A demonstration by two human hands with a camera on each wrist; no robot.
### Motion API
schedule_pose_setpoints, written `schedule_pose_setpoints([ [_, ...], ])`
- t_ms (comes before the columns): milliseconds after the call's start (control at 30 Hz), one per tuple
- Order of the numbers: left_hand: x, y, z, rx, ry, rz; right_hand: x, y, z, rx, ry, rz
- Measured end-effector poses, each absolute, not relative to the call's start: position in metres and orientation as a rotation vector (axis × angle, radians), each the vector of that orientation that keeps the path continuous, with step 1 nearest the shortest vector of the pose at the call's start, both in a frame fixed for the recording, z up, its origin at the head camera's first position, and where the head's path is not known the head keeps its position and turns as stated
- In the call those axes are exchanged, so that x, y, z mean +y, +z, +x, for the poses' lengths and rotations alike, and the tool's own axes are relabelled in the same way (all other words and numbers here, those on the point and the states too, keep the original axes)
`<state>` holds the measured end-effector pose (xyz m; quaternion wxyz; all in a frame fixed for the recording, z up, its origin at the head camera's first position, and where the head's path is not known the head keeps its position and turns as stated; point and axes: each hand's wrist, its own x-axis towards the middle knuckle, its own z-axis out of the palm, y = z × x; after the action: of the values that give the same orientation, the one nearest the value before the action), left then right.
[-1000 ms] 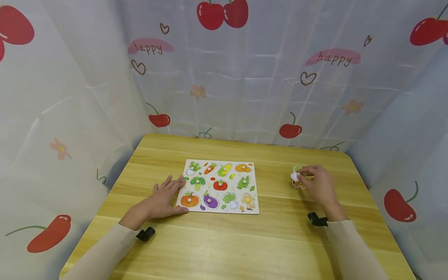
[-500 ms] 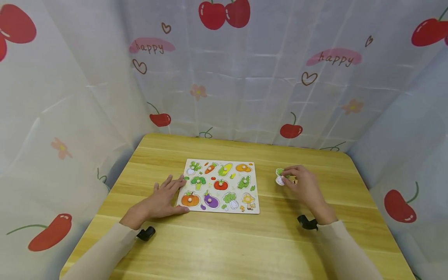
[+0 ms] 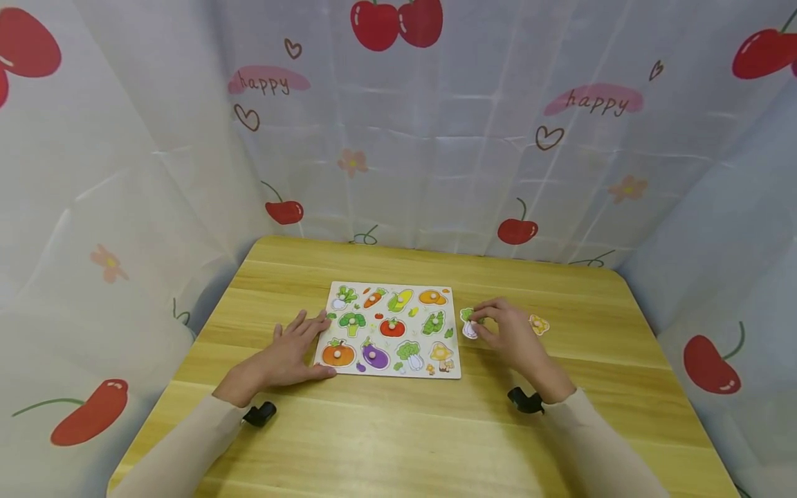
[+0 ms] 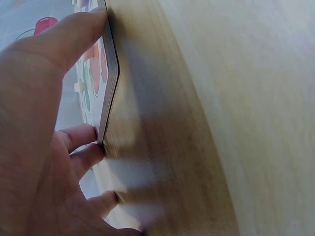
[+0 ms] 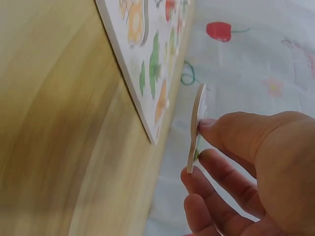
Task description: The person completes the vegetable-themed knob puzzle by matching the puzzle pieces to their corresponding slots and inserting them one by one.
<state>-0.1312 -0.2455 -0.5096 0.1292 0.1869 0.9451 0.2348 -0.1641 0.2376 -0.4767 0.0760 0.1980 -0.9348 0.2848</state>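
Note:
A vegetable puzzle board (image 3: 450,311) lies flat on the table, several of its pieces having round knobs. My left hand (image 3: 289,356) rests at its left side, fingers spread. In the left wrist view, the thumb (image 4: 78,37) lies over the board's edge. My right hand (image 3: 513,342) pinches a bok choy puzzle piece (image 3: 469,330) just off the board's right edge. Seen edge-on in the right wrist view, the piece (image 5: 196,130) is held between thumb and fingers above the tabletop. Bok choy (image 3: 409,356) and mushroom (image 3: 442,356) spaces on the board show no knobs.
A yellow mushroom puzzle piece (image 3: 539,324) lies on the table right of the right hand. Cherry-patterned curtains (image 3: 398,173) surround the wooden table (image 3: 398,443) at the back and sides. A small black device (image 3: 526,401) sits at the right wrist, another (image 3: 259,415) at the left.
My right hand has carried the bok choy piece leftward to beside the board, uncovering the mushroom piece on the table. The left hand stays in place.

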Motion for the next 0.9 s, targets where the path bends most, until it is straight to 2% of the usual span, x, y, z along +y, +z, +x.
schedule_pose_setpoints([
  [900, -0.246, -0.511, -0.132, 2.754, 0.658, 0.553, 0.157, -0.497, -0.149, -2.855, 0.861, 1.064],
])
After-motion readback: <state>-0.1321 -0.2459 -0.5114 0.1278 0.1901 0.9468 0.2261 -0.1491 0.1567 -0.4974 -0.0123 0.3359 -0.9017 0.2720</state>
